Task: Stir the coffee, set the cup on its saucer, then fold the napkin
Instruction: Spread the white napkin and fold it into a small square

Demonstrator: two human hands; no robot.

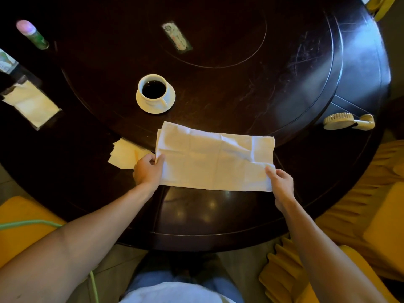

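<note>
A white cup (pixel 153 89) full of dark coffee stands on its white saucer (pixel 171 98) near the middle of the dark round table (pixel 218 215). In front of it lies a pale cloth napkin (pixel 209 156), folded into a long rectangle, creased. My left hand (pixel 147 169) pinches the napkin's left edge between thumb and fingers. My right hand (pixel 282 184) pinches its near right corner. No spoon is visible.
A stack of small paper napkins (pixel 124 155) lies left of the cloth. A napkin holder (pixel 30 103), a pink-capped bottle (pixel 32 35) and a card (pixel 177 37) sit farther back. A hand-held fan (pixel 347 121) lies at right. Yellow chairs (pixel 360 215) flank the table.
</note>
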